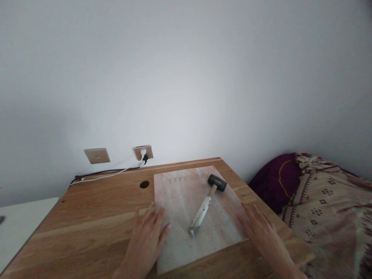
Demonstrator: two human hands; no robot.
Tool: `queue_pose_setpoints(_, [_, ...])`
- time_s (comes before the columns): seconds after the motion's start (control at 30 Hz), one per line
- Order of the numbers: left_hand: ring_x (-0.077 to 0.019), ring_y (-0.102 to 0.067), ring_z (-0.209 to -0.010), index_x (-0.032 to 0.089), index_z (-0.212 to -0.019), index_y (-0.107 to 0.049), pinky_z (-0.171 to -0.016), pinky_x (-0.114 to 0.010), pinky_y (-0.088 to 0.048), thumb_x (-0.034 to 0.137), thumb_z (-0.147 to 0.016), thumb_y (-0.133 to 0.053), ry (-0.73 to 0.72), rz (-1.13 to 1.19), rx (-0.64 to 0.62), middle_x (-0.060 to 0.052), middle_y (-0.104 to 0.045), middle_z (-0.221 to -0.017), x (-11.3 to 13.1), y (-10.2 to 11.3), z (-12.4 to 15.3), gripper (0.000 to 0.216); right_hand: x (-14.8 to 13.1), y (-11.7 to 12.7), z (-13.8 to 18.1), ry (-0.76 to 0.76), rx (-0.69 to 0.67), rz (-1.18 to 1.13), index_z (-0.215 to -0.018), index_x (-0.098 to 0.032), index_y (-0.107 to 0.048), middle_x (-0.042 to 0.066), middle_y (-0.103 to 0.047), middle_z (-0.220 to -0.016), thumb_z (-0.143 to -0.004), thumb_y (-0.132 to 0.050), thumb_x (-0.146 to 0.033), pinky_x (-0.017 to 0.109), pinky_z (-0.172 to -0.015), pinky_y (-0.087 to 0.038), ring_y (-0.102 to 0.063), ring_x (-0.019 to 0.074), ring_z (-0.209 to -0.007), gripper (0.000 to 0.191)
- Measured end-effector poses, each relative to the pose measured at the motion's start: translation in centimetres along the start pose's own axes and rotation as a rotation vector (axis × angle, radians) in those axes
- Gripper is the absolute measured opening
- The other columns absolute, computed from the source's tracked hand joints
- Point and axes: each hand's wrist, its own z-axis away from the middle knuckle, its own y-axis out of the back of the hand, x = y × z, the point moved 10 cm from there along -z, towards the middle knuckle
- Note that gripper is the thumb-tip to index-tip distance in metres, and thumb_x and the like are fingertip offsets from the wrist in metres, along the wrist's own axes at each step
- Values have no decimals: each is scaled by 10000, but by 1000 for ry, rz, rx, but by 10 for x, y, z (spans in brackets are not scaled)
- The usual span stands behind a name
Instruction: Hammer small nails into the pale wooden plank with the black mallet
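Observation:
A pale, whitish board [180, 205] lies flat on the wooden table, with a row of small marks or objects near its far edge, too small to make out. On it rests a mallet [201, 214] with a black head toward the far right and a worn white handle pointing toward me. My left hand [148, 238] is at the board's left edge, fingers spread, thumb over the board. At the right edge lies my right hand [258, 228], fingers stretched out and touching the board's side. Neither hand holds the mallet.
The wooden table [95, 217] has a round hole [144, 185] near the back. Cables [110, 174] run along its rear edge to a wall socket [143, 152]. A white surface [23, 221] stands left. To the right are a purple cushion [273, 178] and patterned cloth [334, 205].

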Motion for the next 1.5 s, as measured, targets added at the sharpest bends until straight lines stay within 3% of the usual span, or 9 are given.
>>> queue_pose_setpoints(0.13, [-338, -437, -1427, 263, -1329, -647, -1168, -685, -258, 419, -979, -400, 223, -21, -129, -95, -583, -1449, -78, 4, 41, 456, -71, 28, -1, -5, 87, -109, -1269, -296, -657, 128, -676, -1326, -933, -485, -283, 653, -975, -498, -599, 412, -1250, 378])
queue_pose_setpoints(0.27, [-341, -400, -1447, 286, -1349, -633, -1183, -672, -246, 438, -955, -411, 287, -38, -190, -53, -584, -1449, -123, 1, 80, 477, -123, 62, -17, 42, 168, -211, -1417, -285, -524, 142, -709, -1252, -953, -513, -408, 578, -872, -570, -668, 391, -1134, 481])
queue_pose_setpoints(0.43, [-334, -424, -1433, 252, -1400, -589, -1183, -646, -287, 450, -958, -404, 268, -22, -142, -65, -559, -1467, -133, -7, 100, 519, -198, 88, -68, 246, -23, -539, -1417, -299, -532, 104, -617, -1392, -1000, -517, -348, 401, -863, -611, -708, 256, -1022, 419])
queue_pose_setpoints(0.57, [-344, -434, -1426, 246, -1385, -607, -1185, -648, -291, 441, -956, -405, 256, -25, -134, -58, -569, -1457, -127, -7, 99, 513, -242, 85, -101, 357, -210, -584, -1364, -284, -586, 92, -609, -1393, -936, -652, -413, 482, -999, -546, -616, 321, -1207, 452])
queue_pose_setpoints(0.73, [-353, -478, -1394, 258, -1348, -639, -1174, -660, -296, 422, -946, -406, 266, -28, -146, -53, -610, -1421, -122, 7, 95, 493, -239, 68, -99, 348, -330, -637, -1199, -271, -656, 68, -626, -1302, -896, -717, -356, 428, -1005, -543, -603, 285, -1206, 320])
queue_pose_setpoints(0.93, [-327, -587, -1261, 214, -1255, -683, -1103, -549, -406, 351, -961, -376, 342, -16, -191, -102, -716, -1259, -123, 21, 70, 447, -212, 69, -85, 317, -271, -672, -1245, -313, -643, 56, -633, -1274, -908, -710, -348, 404, -1006, -535, -615, 264, -1186, 346])
queue_pose_setpoints(1.07, [-267, -615, -1210, 176, -1341, -595, -1062, -414, -447, 302, -991, -365, 296, 135, -180, -141, -642, -1346, -123, 29, 11, 437, -186, 73, -133, 196, -183, -661, -1265, -249, -641, 106, -611, -1279, -1011, -528, -351, 371, -1026, -501, -617, 236, -1172, 296])
queue_pose_setpoints(1.23, [-268, -572, -1250, 160, -1217, -624, -1074, -364, -421, 141, -867, -535, 142, 105, -243, -165, -563, -1365, -119, 26, -62, 361, -149, 29, -215, -116, -250, -503, -1099, -126, -680, 164, -656, -1135, -1029, -472, -261, 410, -1015, -480, -633, 265, -1110, 258])
queue_pose_setpoints(1.5, [-226, -636, -927, 183, -812, -636, -833, -313, -443, 17, -803, -432, 88, 221, -153, -93, -677, -969, -134, 13, -91, 263, -158, -23, -241, -188, -361, -768, -1187, -171, -639, 78, -663, -1193, -964, -639, -362, 424, -878, -566, -664, 213, -1017, 293])
